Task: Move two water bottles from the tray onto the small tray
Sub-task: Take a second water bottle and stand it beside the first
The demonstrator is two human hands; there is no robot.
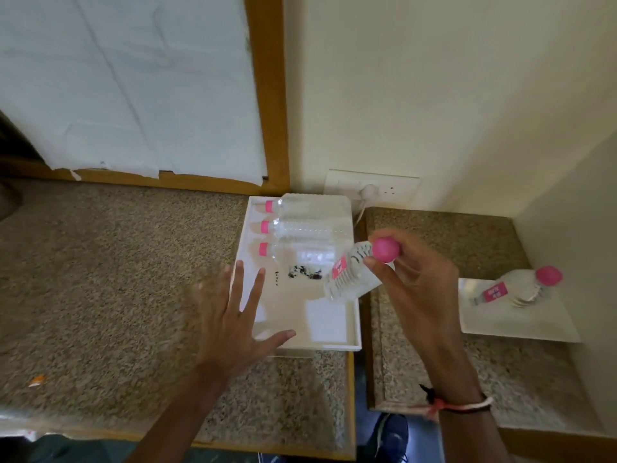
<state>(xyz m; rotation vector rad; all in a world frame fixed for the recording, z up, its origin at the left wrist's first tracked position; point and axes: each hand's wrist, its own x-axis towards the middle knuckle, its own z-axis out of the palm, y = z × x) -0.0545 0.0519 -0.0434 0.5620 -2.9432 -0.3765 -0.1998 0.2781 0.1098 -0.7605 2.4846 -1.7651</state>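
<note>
Two speckled stone tables (100, 279) are seen, split by a narrow gap, and a white tray (354, 329) is set at the right end of the left one. Over the tray's near left corner the left hand (230, 315) is held flat with fingers spread, its grip released and nothing in it. Three clear bottles with pink caps (300, 228) are laid side by side on the tray's far half, caps pointing left. A dark smudge (305, 272) is seen on the tray floor just in front of them. A fourth bottle (350, 275) is held tilted above the tray's right edge, base down and lifted clear; its pink cap is pinched in the grip of the right hand (417, 289). A thread band (457, 404) is worn on that wrist. On the right table, a small tray (534, 325) is set near the wall, and one bottle (514, 289) is laid on it, cap pointing right.
</note>
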